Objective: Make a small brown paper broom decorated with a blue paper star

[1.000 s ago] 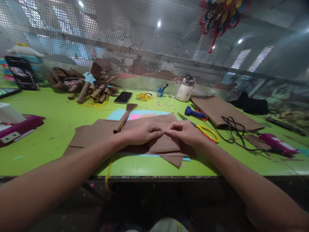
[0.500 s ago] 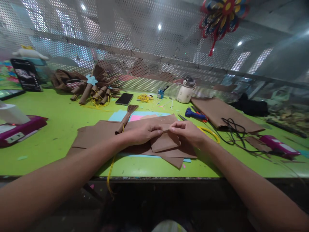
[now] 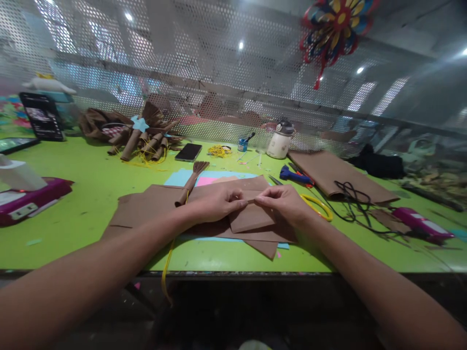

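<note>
A small piece of brown paper (image 3: 251, 219) is pinched along its far edge by both hands, where a narrow strip looks rolled or folded. My left hand (image 3: 219, 201) is closed on the left part of that edge, my right hand (image 3: 282, 200) on the right part. Beneath lie larger brown paper sheets (image 3: 142, 209) over light blue sheets (image 3: 178, 176). A little paper broom (image 3: 189, 182), fringed at its far end and tied with yellow string (image 3: 168, 265), rests just beyond my left wrist. Yellow-handled scissors (image 3: 319, 206) lie to the right of my right hand, partly hidden.
Several rolled paper brooms (image 3: 142, 141) are heaped at the back left, near a phone (image 3: 188, 152). A white bottle (image 3: 280, 141), a blue-handled tool (image 3: 294, 175) and folded brown paper (image 3: 339, 172) stand or lie right. Purple power strips (image 3: 32, 199) flank the green table (image 3: 91, 160).
Both hands keep their pinch on the paper's edge, with slight finger movement. The whole view has shifted a little, so things appear slightly lower.
</note>
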Motion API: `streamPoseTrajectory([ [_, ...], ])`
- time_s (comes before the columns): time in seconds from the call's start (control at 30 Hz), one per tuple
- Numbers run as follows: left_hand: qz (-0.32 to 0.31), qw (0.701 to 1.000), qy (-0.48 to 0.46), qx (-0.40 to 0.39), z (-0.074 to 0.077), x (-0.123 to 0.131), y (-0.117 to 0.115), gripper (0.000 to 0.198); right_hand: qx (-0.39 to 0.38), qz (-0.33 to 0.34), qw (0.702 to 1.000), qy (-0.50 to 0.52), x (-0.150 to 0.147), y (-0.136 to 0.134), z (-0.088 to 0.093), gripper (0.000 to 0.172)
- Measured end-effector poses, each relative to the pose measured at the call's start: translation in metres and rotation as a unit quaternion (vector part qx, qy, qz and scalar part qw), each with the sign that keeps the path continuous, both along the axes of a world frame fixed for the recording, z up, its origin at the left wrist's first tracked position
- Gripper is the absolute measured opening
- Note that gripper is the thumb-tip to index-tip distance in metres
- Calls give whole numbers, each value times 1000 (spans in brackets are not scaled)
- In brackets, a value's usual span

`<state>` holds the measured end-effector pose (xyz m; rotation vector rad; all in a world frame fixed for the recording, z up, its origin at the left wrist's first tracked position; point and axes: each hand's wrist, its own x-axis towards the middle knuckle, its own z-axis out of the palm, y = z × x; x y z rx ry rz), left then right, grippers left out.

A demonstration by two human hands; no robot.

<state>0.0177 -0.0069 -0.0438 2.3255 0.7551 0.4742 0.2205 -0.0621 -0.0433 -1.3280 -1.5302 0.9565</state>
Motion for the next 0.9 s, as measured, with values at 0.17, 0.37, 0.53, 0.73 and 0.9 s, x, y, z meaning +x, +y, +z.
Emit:
streamPoseTrajectory([
  [0.17,0,1000,2,23,4,0,-2,36,-11,25,999,25,1,3,-2,29],
  [0.37,-3,999,-31,18,5,3,-6,31,7,27,999,20,-9,0,-3,29],
  [0.53,3,999,-40,-32,3,0,-2,33,33,13,999,21,-4,2,-4,24],
  [0.73,-9,996,-49,-75,11,-4,-1,28,12,19,999,44,8,5,-2,25],
  [0.9,-10,989,-70,-129,8,-4,-1,22,-27,-8,995,92,11,8,-2,27],
])
